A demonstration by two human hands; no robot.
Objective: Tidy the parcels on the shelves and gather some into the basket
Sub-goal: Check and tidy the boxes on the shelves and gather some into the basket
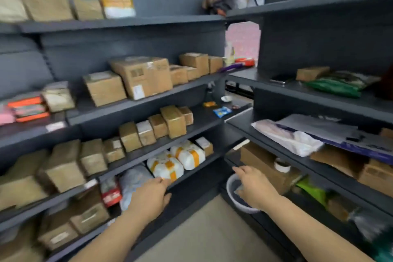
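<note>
Dark grey shelving (136, 23) fills a storeroom corner, its two units meeting just above a pale round basket (242, 207) that sits low at their junction. Up and to the left of the basket, a large cardboard box (142, 76) stands among rows of smaller brown parcels. Up and to the right of it, a crumpled white plastic bag (297, 140) lies on a shelf. On a low shelf left of the basket, two white parcels banded in orange tape lie side by side, the nearer parcel (165, 168) in front of the farther parcel (189, 156). The person's left hand (152, 194) reaches out left of the basket, fingers straight and holding nothing. Its tips are at the nearer parcel's edge, and blur hides whether they touch it. The right hand (255, 187) hangs directly over the basket, fingers extended, gripping nothing. A tape roll (281, 165) rests just up and right of the basket.
</note>
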